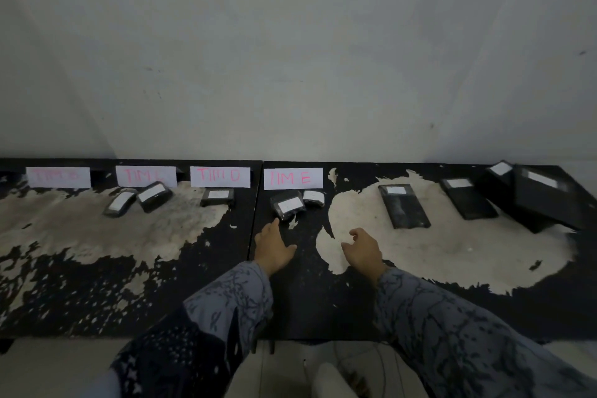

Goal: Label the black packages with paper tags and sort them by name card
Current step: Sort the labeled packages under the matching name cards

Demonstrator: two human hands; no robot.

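Observation:
Several white name cards with pink writing stand against the wall; the card reading TIM E [293, 178] is just left of centre, with TIM D [220, 177] beside it. Below TIM E lie two small black packages with white tags [288, 204] [314, 197]. One tagged package [217, 197] sits under TIM D, and two more [154, 196] [119, 204] lie further left. My left hand [273, 245] hovers empty, fingertips just short of the nearer TIM E package. Over the table to its right, my right hand [363, 250] is empty with its fingers loosely curled.
Larger flat black packages with white tags lie at the right [403, 205] [468, 198], and a big black box [549, 197] leans at the far right. The black table [290, 294] has worn pale patches. A seam runs between two tabletops near centre.

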